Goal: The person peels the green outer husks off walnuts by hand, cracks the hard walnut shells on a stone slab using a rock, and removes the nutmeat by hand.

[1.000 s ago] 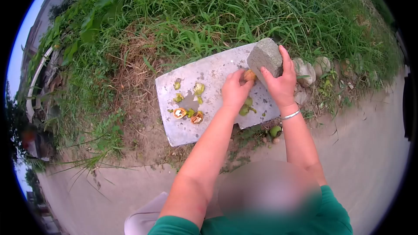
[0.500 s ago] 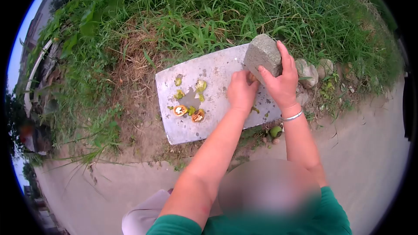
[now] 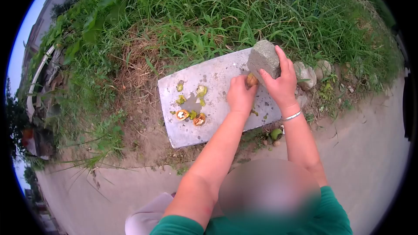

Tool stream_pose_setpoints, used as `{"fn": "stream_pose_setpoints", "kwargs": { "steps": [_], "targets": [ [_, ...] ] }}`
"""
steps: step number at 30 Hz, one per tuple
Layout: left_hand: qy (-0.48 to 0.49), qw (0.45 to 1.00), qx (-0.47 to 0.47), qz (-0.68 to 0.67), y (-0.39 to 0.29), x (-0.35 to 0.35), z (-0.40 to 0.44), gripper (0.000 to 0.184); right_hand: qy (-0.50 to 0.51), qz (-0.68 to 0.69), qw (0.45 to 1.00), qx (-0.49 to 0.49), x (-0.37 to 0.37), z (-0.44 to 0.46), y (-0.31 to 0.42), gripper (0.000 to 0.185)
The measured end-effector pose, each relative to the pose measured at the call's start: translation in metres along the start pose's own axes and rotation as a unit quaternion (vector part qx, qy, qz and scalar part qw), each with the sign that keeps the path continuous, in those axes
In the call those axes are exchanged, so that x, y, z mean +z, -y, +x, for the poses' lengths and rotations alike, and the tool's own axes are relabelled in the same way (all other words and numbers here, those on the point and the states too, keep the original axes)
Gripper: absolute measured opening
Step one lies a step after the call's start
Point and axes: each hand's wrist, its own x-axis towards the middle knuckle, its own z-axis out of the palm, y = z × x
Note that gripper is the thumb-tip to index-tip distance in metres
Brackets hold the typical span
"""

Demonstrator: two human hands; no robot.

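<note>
A brown walnut (image 3: 251, 79) is pinched by the fingers of my left hand (image 3: 241, 96) over the right part of the pale stone slab (image 3: 217, 76). My right hand (image 3: 283, 82) grips a rough grey block (image 3: 264, 56), tilted just above and beside the walnut. On the slab's left part lie two opened walnut halves, one showing pale kernel (image 3: 182, 115), the other browner inside (image 3: 199, 119). Green husk pieces (image 3: 201, 90) are scattered around them and a dark wet patch (image 3: 190, 103).
Tall grass (image 3: 209, 13) grows behind the slab. Rocks (image 3: 305, 76) sit to its right. A green fruit (image 3: 276, 134) lies on the soil by the near right edge, beside a paved path (image 3: 348, 148). Dry straw (image 3: 137, 56) is at the left.
My left hand has shifted slightly right with the walnut. The block in my right hand rose a little, then came down. Green husk pieces beside my left hand are now mostly hidden behind it.
</note>
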Motion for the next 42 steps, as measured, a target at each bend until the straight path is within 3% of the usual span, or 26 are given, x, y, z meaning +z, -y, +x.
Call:
{"fn": "stream_pose_setpoints", "kwargs": {
  "steps": [3,8,10,17,19,20,23,25,26,31,36,40,42],
  "targets": [
    [-0.007,1.000,0.011,0.008,0.004,0.003,0.001,0.032,-0.070,0.045,0.996,-0.009,-0.006,0.003,0.000,0.071],
    [-0.012,1.000,0.022,0.005,0.005,0.003,-0.002,0.033,-0.098,0.101,0.990,-0.013,-0.005,0.008,0.008,0.068],
    [-0.001,0.999,0.010,0.047,0.002,0.003,0.000,0.033,0.064,0.023,0.998,-0.006,0.001,-0.002,0.008,0.072],
    [-0.016,1.000,0.003,0.025,-0.006,-0.002,-0.003,0.038,-0.050,0.043,0.997,0.027,-0.009,-0.004,0.001,0.071],
    [-0.010,0.992,0.091,0.087,-0.007,-0.005,-0.002,0.049,-0.059,0.034,0.998,0.016,-0.013,-0.005,-0.005,0.071],
    [-0.009,0.992,0.092,0.086,-0.007,-0.005,0.000,0.049,-0.062,0.026,0.998,0.012,-0.014,-0.005,-0.008,0.070],
    [0.015,0.990,0.105,0.095,0.000,-0.002,0.009,0.041,-0.064,0.025,0.998,0.015,-0.014,-0.006,-0.011,0.070],
    [0.023,0.998,0.020,-0.062,0.006,-0.004,0.017,0.030,-0.059,0.031,0.997,0.026,-0.014,-0.009,-0.012,0.069],
    [0.022,0.998,0.009,-0.061,0.010,-0.006,0.016,0.025,-0.062,0.028,0.997,0.023,-0.014,-0.009,-0.012,0.069],
    [0.011,1.000,0.023,-0.014,0.010,-0.013,0.012,0.029,-0.071,0.049,0.996,0.009,-0.008,-0.001,-0.005,0.070],
    [0.023,0.999,0.035,-0.030,0.009,-0.014,0.012,0.029,-0.150,0.117,0.981,-0.032,-0.006,0.015,0.008,0.070],
    [0.012,0.998,0.024,-0.054,0.019,-0.010,0.013,0.029,-0.083,0.067,0.994,-0.026,0.004,0.005,0.013,0.069],
    [-0.005,0.998,0.035,-0.059,0.020,-0.007,0.017,0.029,-0.030,0.091,0.995,0.033,0.021,-0.001,0.007,0.067]
  ]
}}
